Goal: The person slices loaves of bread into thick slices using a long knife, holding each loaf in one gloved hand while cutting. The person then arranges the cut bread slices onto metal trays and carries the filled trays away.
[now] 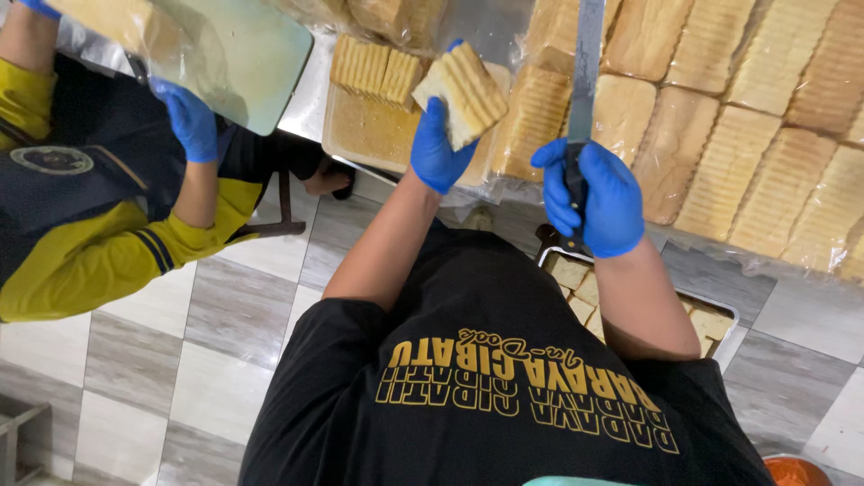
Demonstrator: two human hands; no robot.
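Note:
My left hand (439, 148), in a blue glove, holds up a stack of sliced pale bread pieces (468, 93) above a shallow tray (364, 135). My right hand (594, 193), also blue-gloved, grips the dark handle of a long knife (585, 72) whose blade points away over the rows of sliced loaves (720, 117). More sliced pieces (373, 67) lie at the far end of that tray.
A co-worker in a yellow and dark top stands at left, a blue-gloved hand (191, 117) on a clear plastic bag (243, 54). A metal tray with bread offcuts (711, 324) sits low under the table edge. Grey and white tiled floor (180, 360) lies below.

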